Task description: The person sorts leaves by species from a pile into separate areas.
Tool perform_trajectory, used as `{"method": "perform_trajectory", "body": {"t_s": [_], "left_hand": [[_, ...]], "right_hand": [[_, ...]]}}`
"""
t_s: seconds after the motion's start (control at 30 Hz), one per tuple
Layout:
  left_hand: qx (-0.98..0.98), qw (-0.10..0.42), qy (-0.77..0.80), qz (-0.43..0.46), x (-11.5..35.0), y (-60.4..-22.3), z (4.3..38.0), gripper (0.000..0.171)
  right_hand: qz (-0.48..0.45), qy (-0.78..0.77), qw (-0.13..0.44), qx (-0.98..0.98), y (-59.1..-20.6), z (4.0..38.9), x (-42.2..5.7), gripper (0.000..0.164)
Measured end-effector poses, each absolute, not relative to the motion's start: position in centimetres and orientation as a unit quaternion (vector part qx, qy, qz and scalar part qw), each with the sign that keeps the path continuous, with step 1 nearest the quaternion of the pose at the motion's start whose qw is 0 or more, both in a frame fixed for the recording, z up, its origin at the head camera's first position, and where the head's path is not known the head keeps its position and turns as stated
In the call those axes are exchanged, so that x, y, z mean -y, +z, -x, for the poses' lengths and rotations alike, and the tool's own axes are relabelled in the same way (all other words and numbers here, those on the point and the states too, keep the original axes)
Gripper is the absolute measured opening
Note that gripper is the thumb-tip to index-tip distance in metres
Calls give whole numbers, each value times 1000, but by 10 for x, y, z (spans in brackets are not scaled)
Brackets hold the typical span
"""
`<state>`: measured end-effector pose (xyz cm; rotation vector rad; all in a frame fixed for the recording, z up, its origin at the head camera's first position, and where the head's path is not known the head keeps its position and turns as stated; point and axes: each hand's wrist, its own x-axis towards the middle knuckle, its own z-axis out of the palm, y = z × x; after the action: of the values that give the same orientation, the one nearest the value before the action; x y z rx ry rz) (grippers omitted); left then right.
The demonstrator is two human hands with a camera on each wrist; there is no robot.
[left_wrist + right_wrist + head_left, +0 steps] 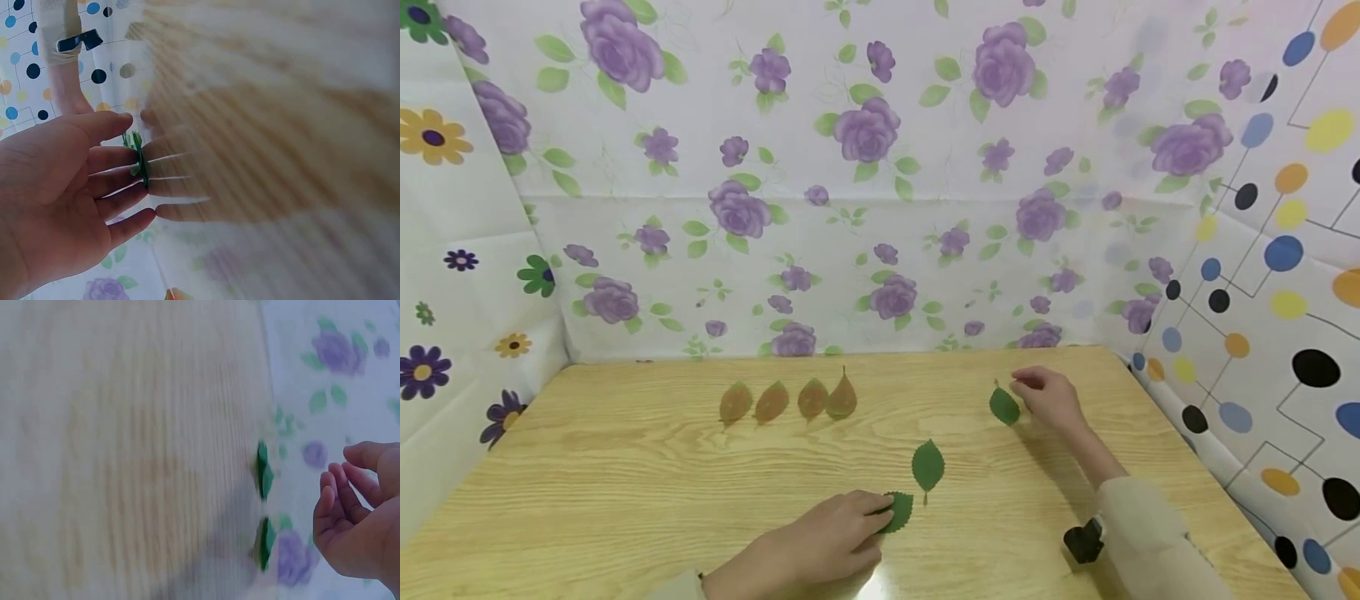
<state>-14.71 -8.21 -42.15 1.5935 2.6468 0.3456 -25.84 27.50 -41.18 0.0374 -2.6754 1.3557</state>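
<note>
On the wooden table, my left hand point(838, 533) rests its fingertips on a green serrated leaf point(898, 512), partly covering it. The left wrist view shows the fingers point(122, 203) stretched out, with the leaf point(141, 159) edge-on under the fingertips. A second green leaf point(928, 467) lies just beyond, stem toward me. My right hand point(1051, 398) hovers beside a third green leaf point(1004, 406), whose stem points away. In the right wrist view that hand point(359, 515) has loosely bent fingers, thumb apart, nothing between them; two green leaves point(264, 472) lie nearby on the table.
Several orange-brown leaves point(771, 402) lie in a row at the table's far left-centre; the rightmost one point(842, 398) has its stem pointing away. Flower-printed cloth point(880, 275) hangs behind the table, and dotted cloth point(1285, 350) stands along the right side.
</note>
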Motion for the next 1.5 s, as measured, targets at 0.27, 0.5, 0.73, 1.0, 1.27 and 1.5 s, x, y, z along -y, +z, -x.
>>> {"method": "perform_trajectory", "body": {"t_s": [0.27, 0.5, 0.73, 1.0, 1.27, 1.5], "left_hand": [[-851, 13, 113, -513, 82, -421, 148, 36], [-858, 20, 131, -496, 80, -419, 149, 33], [-862, 32, 147, -485, 79, -418, 154, 31], [-861, 14, 140, -489, 73, -420, 157, 34], [-874, 17, 109, -473, 67, -419, 158, 35], [-876, 4, 90, -474, 67, -420, 159, 34]], "right_hand": [[-112, 411, 36, 904, -418, 242, -230, 32], [-148, 395, -17, 907, -426, 225, -196, 33], [-177, 375, -48, 909, -431, 217, -180, 38], [-193, 359, -79, 910, -431, 215, -168, 50], [-198, 348, -74, 913, -428, 210, -164, 43], [-202, 358, -78, 908, -427, 210, -163, 40]]}}
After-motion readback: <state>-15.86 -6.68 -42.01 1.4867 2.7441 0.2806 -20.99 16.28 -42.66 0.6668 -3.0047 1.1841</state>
